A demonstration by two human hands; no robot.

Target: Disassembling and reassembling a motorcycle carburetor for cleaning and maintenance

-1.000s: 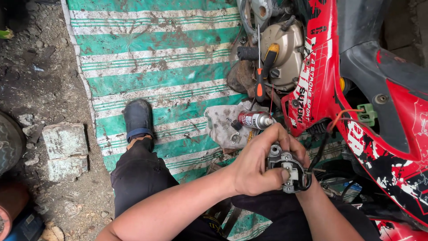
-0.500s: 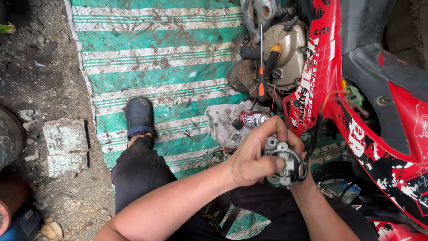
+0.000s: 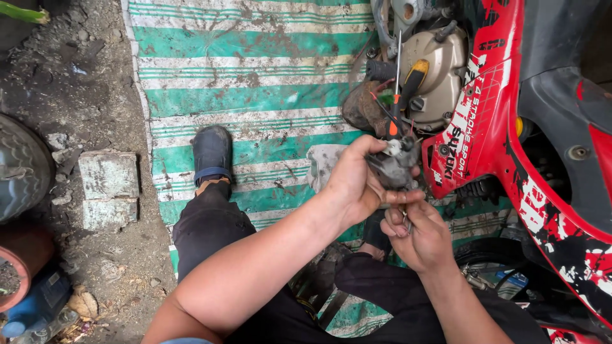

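The left hand [image 3: 354, 181] is wrapped around a small grey metal engine part [image 3: 394, 167], fingers curled over its top and thumb underneath, so the part is firmly gripped and held up in the air just beside the red motorcycle panel [image 3: 484, 121]. The right hand [image 3: 417, 239] sits directly below it, fingers folded in toward the palm and touching the underside of the part; something thin seems pinched there, but what it is cannot be told. Both hands hover above the right edge of the green-and-white striped mat [image 3: 255, 83], which is spread on the dirt ground and smeared with mud. Just behind the part, a screwdriver [image 3: 403, 95] with a yellow, black and orange handle stands with its handle low and its shaft rising in front of the beige engine cover [image 3: 440, 70] of the motorcycle. A dirty grey rag [image 3: 322, 164] lies on the mat just left of the left hand. The person's leg in dark trousers stretches across the mat, ending in a dark shoe [image 3: 211, 153] near the mat's left edge. Off the mat, on the ground to the left, lies a pale concrete block [image 3: 109, 188], and a tyre [image 3: 22, 167] shows at the far left.
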